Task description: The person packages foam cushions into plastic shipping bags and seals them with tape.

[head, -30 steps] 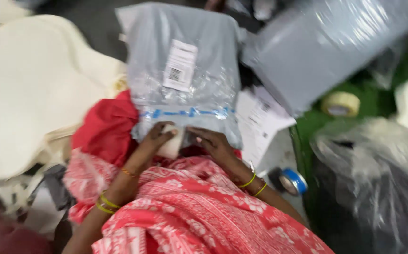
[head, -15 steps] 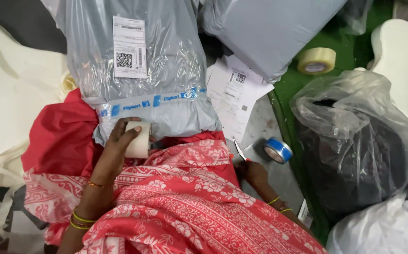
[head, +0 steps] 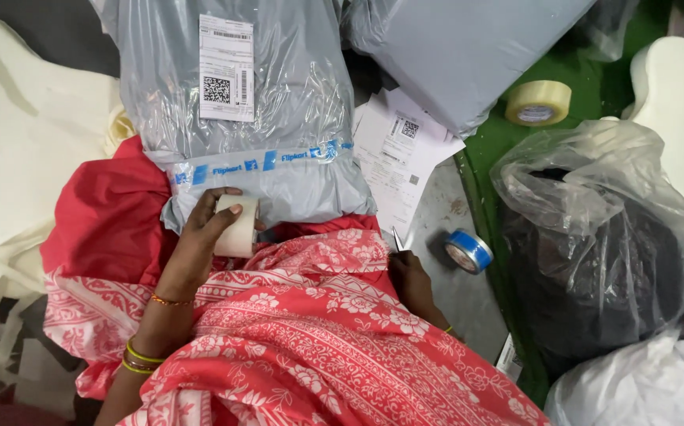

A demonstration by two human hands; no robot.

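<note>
The grey plastic mailer bag [head: 239, 118] lies across my lap on the red printed cloth [head: 318, 347], label side up, and a band of blue-and-white tape already runs across its lower part, so the sealing looks mostly done; the folded bottom edge below that band seems to me the part left to secure. My left hand [head: 208, 229] rests at that edge, fingers curled around a pale roll of tape [head: 237, 226] pressed against the bag. My right hand [head: 409, 276] is down beside my knee, closed on something thin and pointed, perhaps scissors or a blade, though I cannot tell which. A second grey parcel [head: 460, 47] sits above, with printed sheets [head: 401, 150] near it. I am on a grey floor [head: 452, 268] beside a green mat [head: 586, 87], with a blue tape roll [head: 468, 251], a tan tape roll [head: 539, 102] and a clear bag of dark goods [head: 602, 244] around.
</note>
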